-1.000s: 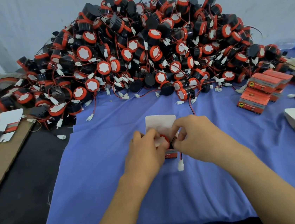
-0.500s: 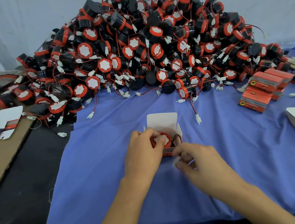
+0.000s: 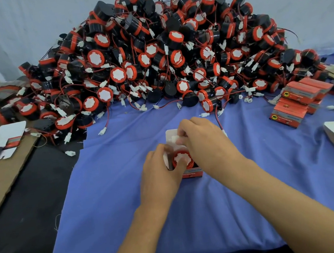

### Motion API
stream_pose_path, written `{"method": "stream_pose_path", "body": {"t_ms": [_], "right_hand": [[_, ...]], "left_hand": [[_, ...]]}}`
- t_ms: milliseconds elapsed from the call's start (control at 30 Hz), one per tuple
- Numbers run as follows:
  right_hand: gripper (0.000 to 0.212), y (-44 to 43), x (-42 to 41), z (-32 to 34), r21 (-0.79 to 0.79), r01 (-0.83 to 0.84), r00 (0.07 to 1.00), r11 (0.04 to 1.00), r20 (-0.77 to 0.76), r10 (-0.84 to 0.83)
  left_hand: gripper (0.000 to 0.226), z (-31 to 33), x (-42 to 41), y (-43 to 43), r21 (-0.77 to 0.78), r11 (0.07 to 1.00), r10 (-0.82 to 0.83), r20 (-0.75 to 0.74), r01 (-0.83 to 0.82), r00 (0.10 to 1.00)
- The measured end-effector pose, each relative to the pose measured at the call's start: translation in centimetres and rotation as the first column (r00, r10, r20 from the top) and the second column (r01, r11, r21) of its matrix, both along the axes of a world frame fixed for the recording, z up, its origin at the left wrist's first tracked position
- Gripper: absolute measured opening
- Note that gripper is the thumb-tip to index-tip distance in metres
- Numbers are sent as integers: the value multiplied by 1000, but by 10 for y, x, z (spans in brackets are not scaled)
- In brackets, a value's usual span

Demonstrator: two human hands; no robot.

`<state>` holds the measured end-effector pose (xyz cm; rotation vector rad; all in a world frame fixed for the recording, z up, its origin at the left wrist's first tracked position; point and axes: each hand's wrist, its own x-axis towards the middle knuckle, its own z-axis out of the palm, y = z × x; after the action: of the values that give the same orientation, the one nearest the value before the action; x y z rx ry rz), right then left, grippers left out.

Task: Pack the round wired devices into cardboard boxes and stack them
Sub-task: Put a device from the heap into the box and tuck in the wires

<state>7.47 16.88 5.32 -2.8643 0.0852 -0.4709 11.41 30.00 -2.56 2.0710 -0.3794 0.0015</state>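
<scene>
That round wired device sits in the open cardboard box on the table. The left hand grips the box, and the right hand pinches what looks like its white connector. Probably light, hard plastic with a floppy wire, so grab the rim.

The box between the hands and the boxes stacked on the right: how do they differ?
The open box has its white flap up and a round device showing inside; the stacked boxes are closed. The left hand grips the open box; nobody touches the stacked boxes. The open box sits alone near the person; the stacked boxes are piled beside the heap. Both are red cardboard with printed sides.
</scene>
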Motion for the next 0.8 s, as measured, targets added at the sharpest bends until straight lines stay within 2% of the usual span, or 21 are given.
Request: {"method": "stream_pose_path", "body": {"t_ms": [100, 233, 433, 533, 600, 667, 733, 800], "right_hand": [[11, 4, 8, 0, -66, -23, 999, 998, -30, 21], [23, 6, 4, -2, -192, -62, 994, 980, -102, 43], [26, 2, -2, -19, -137, -86, 994, 987, -84, 75], [35, 1, -6, -25, -76, -93, 992, 993, -88, 86], [43, 0, -6, -24, -102, -100, 988, 990, -132, 86], [39, 0, -6, -21, -83, -100, 982, 992, -170, 85], [25, -2, -7, -17, -80, -125, 983, 989, -147, 113], [33, -3, -6, -13, -130, -153, 973, 980, -196, 126]], "left_hand": [[33, -2, 0, 0, -26, 1000, 18, -26, -18, 1000], [39, -4, 1, 0, -32, 999, 35, -47, -37, 998], [49, -6, 0, -1, -64, 995, 76, -56, -80, 996], [51, -7, -2, 0, -93, 992, 85, -32, -88, 996], [53, -7, -3, 0, -115, 990, 88, -5, -88, 996], [51, -7, -4, 0, -140, 988, 73, 8, -71, 997], [49, -6, -4, 1, -162, 986, 53, 11, -50, 999], [49, -7, -4, 0, -178, 983, 38, 17, -34, 999]]}}
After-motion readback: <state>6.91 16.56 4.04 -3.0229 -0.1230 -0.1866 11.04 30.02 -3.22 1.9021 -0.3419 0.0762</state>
